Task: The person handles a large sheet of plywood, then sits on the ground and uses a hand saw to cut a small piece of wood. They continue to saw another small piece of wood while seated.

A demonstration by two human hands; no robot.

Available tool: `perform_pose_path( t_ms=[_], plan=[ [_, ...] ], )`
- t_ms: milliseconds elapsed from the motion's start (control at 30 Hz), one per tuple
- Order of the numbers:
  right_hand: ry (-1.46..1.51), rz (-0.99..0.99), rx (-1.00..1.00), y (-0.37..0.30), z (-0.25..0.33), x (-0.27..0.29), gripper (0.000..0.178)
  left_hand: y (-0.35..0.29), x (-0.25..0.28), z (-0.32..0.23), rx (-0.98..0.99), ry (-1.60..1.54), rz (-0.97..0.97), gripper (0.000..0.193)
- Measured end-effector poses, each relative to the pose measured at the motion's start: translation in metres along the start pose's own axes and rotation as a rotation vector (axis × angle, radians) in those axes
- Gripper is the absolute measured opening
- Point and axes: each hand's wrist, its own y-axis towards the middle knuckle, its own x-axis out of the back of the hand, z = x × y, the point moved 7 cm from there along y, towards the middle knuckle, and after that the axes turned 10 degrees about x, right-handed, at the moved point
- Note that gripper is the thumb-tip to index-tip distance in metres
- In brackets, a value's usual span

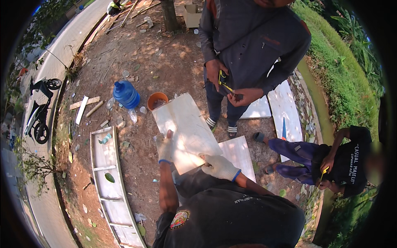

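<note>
A pale rectangular plywood board (188,128) lies slanted in front of me. My left hand (164,149), in a whitish knit glove with a blue cuff, grips its left edge, a bare finger or thumb pointing up along it. At the near right edge, my right hand (220,166), gloved the same way, is closed on the board with its bare thumb tip on top. Its other fingers are partly hidden. Just beyond the board, a person in dark grey holds a black and yellow tape measure (223,77) in both hands.
Left lie a slatted white panel (108,165), a blue water jug (126,94) and an orange bucket (157,100). Another board (239,155) lies to the right; a saw (284,129) rests on a farther one. A second person holds a yellow tape measure (325,170). A motorbike (40,109) stands far left.
</note>
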Motion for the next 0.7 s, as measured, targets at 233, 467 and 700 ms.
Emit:
perform_pose_path(
  t_ms=[233,467,700],
  plan=[
    [-0.001,0.024,-0.016,0.002,-0.002,-0.001,0.043,-0.004,-0.002,-0.004,0.047,-0.077,0.017,0.050],
    [-0.013,-0.024,0.022,0.004,-0.005,-0.002,0.036,0.001,0.001,0.001,-0.024,-0.063,0.022,0.051],
    [0.016,0.035,0.031,0.004,-0.008,-0.002,0.051,0.001,-0.009,0.004,0.063,-0.066,0.136,0.056]
  ],
)
